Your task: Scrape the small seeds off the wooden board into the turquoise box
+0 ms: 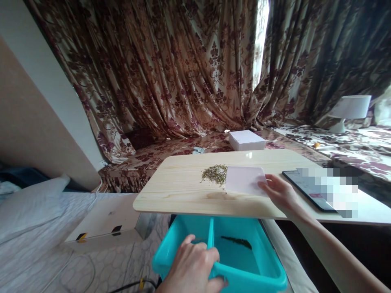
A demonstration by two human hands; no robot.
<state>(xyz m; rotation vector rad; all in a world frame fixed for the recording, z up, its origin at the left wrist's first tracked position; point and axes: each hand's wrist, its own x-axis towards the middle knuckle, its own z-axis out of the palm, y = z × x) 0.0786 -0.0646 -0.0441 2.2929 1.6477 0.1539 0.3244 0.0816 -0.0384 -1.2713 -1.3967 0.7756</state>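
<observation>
My left hand (194, 266) grips the near rim of a turquoise plastic bin (259, 274) that sits below the front edge of a light wooden tabletop (183, 195). The bin has a middle divider, and a little dark green matter lies in its right compartment. My right hand (281, 193) rests on the tabletop and holds a flat white card (244, 180) by its right edge. The card's left edge touches a small heap of dried green herb bits (214, 173).
A dark phone or tablet (308, 188) lies on the tabletop to the right of my right hand. A white box (247, 139) sits behind the table on a patterned cover. A white lamp (350, 110) stands at far right. Heavy patterned curtains hang behind. A white box (106, 221) lies at lower left.
</observation>
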